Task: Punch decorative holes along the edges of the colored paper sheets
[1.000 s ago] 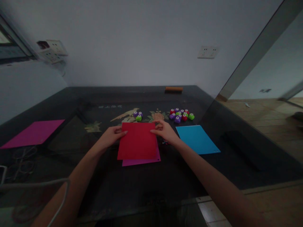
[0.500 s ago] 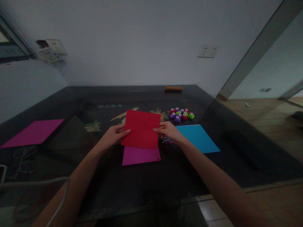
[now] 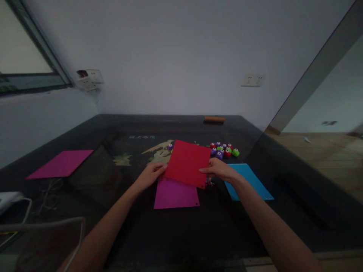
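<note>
At far left, a magenta sheet (image 3: 61, 164) flat on the tabletop (image 3: 181, 234) — with no sign of having been moved. Next, the left hand (image 3: 150, 174), pinched on the red sheet (image 3: 188, 162) close to its lower left corner, rather than higher up the left edge as a second ago. Just beyond, a purple eyed piece (image 3: 170, 146), peeping past the red sheet after being hidden half a second ago. In the middle, the red sheet itself, held by both hands over the second magenta sheet (image 3: 176, 194): at first mostly covering it, then farther up, now turned askew and set more to the right, with a dark dot (image 3: 202, 186) at its near right corner. Seemingly being turned and shifted, not settled in place — hard to tell whether touching the sheet beneath. Then the right hand (image 3: 218, 169), pinched on the red sheet's right edge, with thumb on top and fingers behind. Beyond that, a cluster of eyed pieces (image 3: 224, 150), and nearer, at far right, the blue sheet (image 3: 249, 175), partly overlapped by the right forearm (image 3: 263, 219), both apparently undisturbed.
</note>
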Available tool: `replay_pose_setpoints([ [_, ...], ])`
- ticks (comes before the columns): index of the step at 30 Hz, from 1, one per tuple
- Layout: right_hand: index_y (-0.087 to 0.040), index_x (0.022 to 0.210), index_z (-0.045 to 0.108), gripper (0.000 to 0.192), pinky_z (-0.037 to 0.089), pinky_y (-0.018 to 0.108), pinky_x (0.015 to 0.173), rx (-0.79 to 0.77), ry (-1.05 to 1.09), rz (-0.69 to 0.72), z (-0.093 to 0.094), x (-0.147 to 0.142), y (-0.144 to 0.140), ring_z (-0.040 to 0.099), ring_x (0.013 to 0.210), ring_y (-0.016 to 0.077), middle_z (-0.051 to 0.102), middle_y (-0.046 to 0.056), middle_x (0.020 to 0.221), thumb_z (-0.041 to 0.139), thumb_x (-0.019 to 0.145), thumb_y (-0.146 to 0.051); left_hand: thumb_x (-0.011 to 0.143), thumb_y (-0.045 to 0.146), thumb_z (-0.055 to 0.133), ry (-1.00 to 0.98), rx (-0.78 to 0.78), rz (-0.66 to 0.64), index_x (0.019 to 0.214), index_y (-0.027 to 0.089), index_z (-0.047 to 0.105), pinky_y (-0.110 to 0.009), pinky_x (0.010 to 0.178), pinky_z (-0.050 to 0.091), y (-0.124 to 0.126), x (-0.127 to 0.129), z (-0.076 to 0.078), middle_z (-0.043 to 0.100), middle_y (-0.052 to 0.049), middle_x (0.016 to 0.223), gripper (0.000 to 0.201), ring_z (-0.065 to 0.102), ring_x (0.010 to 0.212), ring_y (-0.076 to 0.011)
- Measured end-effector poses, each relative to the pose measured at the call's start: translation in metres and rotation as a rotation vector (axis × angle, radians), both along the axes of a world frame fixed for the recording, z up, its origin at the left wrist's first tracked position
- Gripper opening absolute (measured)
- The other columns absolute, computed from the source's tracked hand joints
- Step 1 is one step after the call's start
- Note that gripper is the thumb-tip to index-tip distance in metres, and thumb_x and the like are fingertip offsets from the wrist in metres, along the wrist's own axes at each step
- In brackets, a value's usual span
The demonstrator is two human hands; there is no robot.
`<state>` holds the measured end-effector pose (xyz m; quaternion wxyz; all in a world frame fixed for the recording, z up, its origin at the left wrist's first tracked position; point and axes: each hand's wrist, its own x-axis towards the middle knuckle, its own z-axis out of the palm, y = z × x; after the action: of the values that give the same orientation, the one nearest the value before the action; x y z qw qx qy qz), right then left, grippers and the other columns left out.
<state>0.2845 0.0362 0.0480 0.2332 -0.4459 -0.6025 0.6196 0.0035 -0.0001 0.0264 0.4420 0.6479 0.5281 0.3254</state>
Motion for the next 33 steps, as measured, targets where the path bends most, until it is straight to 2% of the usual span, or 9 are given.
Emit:
replay_pose_setpoints([
  [6, -0.01, 0.089, 0.065, 0.03, 0.051, 0.018, 0.045, 0.001, 0.117, -0.18, -0.003, 0.021, -0.002, 0.063, 0.057, 0.0118, 0.071, 0.008, 0.08, 0.074, 0.065, -0.024, 0.084, 0.041, 0.042, 0.07, 0.102, 0.075, 0.077, 0.016, 0.064, -0.029, 0.058, 0.048, 0.005, -0.001, -0.007, 0.067, -0.005, 0.069, 0.033, 0.06, 0.058, -0.0168],
  [12, -0.012, 0.092, 0.064, 0.029, 0.053, 0.019, 0.048, 0.009, 0.198, -0.303, -0.01, 0.041, -0.009, 0.065, 0.061, 0.0126, 0.071, 0.008, 0.085, 0.073, 0.065, -0.017, 0.081, 0.037, 0.049, 0.219, 0.257, 0.208, 0.081, 0.019, 0.067, -0.034, 0.075, 0.046, 0.006, -0.003, -0.017, 0.069, -0.004, 0.08, 0.025, 0.062, 0.078, -0.0223],
  [16, -0.016, 0.09, 0.065, 0.027, 0.054, 0.021, 0.051, 0.01, 0.241, -0.352, -0.014, 0.049, -0.011, 0.067, 0.063, 0.014, 0.072, 0.007, 0.087, 0.074, 0.064, -0.016, 0.08, 0.032, 0.049, 0.265, 0.327, 0.254, 0.088, 0.019, 0.066, -0.034, 0.078, 0.047, 0.014, -0.004, -0.023, 0.069, -0.005, 0.09, 0.022, 0.063, 0.084, -0.0225],
  [22, -0.018, 0.088, 0.066, 0.025, 0.055, 0.026, 0.054, 0.056, 0.251, -0.369, -0.013, 0.051, -0.01, 0.067, 0.067, 0.0168, 0.072, 0.007, 0.088, 0.073, 0.064, -0.017, 0.078, 0.023, 0.048, 0.309, 0.408, 0.297, 0.094, 0.018, 0.064, -0.033, 0.081, 0.048, 0.051, 0.004, -0.026, 0.067, -0.007, 0.101, 0.023, 0.062, 0.09, -0.0203],
  [28, -0.019, 0.09, 0.065, 0.028, 0.055, 0.027, 0.054, 0.062, 0.296, -0.42, -0.016, 0.05, -0.008, 0.067, 0.07, 0.0183, 0.071, 0.007, 0.09, 0.074, 0.063, -0.018, 0.078, 0.019, 0.049, 0.366, 0.441, 0.333, 0.1, 0.016, 0.06, -0.035, 0.08, 0.049, 0.1, 0.027, -0.032, 0.066, -0.01, 0.101, 0.025, 0.062, 0.095, -0.0213],
  [33, -0.013, 0.094, 0.063, 0.034, 0.055, 0.025, 0.053, 0.038, 0.34, -0.472, -0.017, 0.05, -0.006, 0.068, 0.067, 0.0181, 0.072, 0.01, 0.088, 0.075, 0.062, -0.02, 0.074, 0.016, 0.056, 0.473, 0.471, 0.29, 0.102, 0.017, 0.06, -0.04, 0.091, 0.042, 0.108, 0.036, -0.034, 0.064, -0.009, 0.106, 0.028, 0.058, 0.102, -0.0232],
])
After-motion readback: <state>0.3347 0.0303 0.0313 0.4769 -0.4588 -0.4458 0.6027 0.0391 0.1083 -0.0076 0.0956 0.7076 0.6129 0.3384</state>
